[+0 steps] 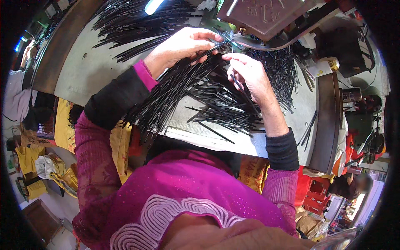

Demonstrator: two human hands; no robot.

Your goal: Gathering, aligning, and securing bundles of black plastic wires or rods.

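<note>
My left hand (183, 45) is closed at the far middle of the table, its fingers pinched on a thin black strip (205, 53) that points toward the work point of a brown metal machine (264, 18). Close by on the right, my right hand (249, 75) has thumb and forefinger pressed together just below that work point. A dark slim thing lies in its curled lower fingers, too small to make out. Long black strips (160, 98) spread in a loose heap under and between my hands. Shorter black pieces (225, 106) lie nearer to me.
More long black strips (143, 25) cover the table's far left. A dense pile of short black pieces (277, 75) sits right of my right hand. Dark raised edges (327, 121) bound the pale tabletop (81, 79). A bright lamp (153, 6) hangs above; a red crate (316, 196) stands at lower right.
</note>
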